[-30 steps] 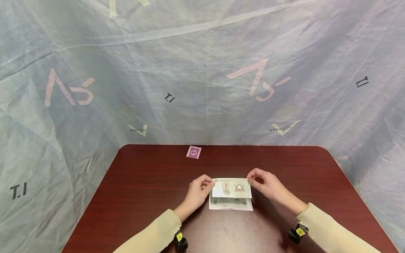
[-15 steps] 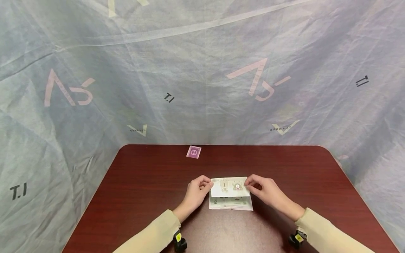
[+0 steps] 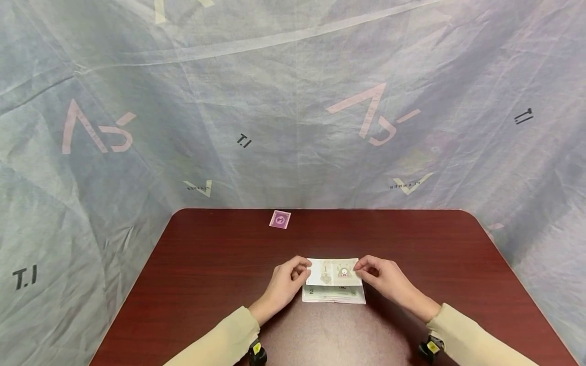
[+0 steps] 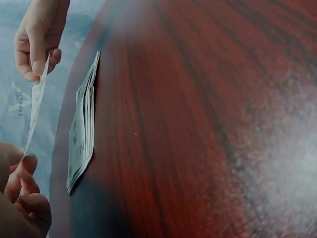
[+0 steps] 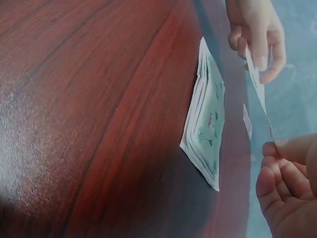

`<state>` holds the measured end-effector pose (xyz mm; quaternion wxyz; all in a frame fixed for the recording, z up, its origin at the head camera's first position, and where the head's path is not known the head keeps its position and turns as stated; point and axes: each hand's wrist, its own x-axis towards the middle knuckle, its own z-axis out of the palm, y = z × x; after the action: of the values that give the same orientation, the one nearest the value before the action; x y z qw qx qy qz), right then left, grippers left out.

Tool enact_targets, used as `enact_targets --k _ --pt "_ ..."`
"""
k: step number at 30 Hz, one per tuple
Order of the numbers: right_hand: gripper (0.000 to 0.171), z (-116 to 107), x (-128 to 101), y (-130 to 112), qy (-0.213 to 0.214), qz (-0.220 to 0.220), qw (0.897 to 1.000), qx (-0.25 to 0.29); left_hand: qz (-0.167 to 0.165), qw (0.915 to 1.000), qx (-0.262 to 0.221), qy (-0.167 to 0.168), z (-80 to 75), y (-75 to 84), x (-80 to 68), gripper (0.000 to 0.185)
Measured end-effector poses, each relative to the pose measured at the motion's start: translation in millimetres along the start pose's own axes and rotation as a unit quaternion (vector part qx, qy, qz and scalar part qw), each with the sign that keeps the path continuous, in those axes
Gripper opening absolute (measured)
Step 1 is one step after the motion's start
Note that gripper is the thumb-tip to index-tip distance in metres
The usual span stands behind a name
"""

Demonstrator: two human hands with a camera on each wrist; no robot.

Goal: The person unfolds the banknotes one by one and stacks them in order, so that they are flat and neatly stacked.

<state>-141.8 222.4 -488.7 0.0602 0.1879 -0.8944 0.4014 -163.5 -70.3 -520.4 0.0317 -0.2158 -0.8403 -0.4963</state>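
Observation:
A single banknote (image 3: 333,272) hangs stretched between both hands, just above a stack of banknotes (image 3: 333,294) lying flat on the dark red table (image 3: 206,274). My left hand (image 3: 293,269) pinches the note's left edge. My right hand (image 3: 368,268) pinches its right edge. In the left wrist view the held note (image 4: 35,106) shows edge-on above the stack (image 4: 81,129), with my left fingers (image 4: 22,186) at its near end. The right wrist view shows the stack (image 5: 208,121) flat, the held note (image 5: 258,91) above it and my right fingers (image 5: 285,168) at its end.
A small purple card (image 3: 280,219) lies near the table's far edge. A pale printed cloth backdrop (image 3: 293,101) closes off the space behind and beside the table. Beige sleeves (image 3: 220,340) cover both forearms.
Both hands have drawn slightly closer together and lowered the held note a little toward the stack. The stack and purple card have not moved.

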Motion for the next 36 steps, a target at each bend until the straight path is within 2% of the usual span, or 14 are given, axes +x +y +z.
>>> enact_targets --k 6,10,15,27,36 --pt "0.017 3.2 -2.0 2.5 -0.008 -0.018 1.0 -0.013 0.006 0.9996 0.025 -0.013 1.2 -2.7 0.2 0.011" --pt "0.016 7.0 -5.5 5.6 -0.014 -0.036 0.999 -0.037 0.017 0.9971 0.066 -0.034 3.2 -2.9 -0.2 0.009" --pt "0.017 14.5 -8.8 10.4 -0.019 -0.06 0.996 -0.06 0.036 0.99 0.126 -0.052 6.5 -4.9 -1.4 0.01" --pt "0.015 23.0 -10.5 12.5 -0.054 -0.051 0.995 -0.064 0.056 0.9766 0.197 -0.065 8.4 -7.0 -6.6 0.01" --pt "0.014 26.6 -10.3 11.6 -0.06 -0.052 0.994 -0.076 0.073 0.9686 0.23 -0.06 12.8 -8.2 -7.5 0.009"
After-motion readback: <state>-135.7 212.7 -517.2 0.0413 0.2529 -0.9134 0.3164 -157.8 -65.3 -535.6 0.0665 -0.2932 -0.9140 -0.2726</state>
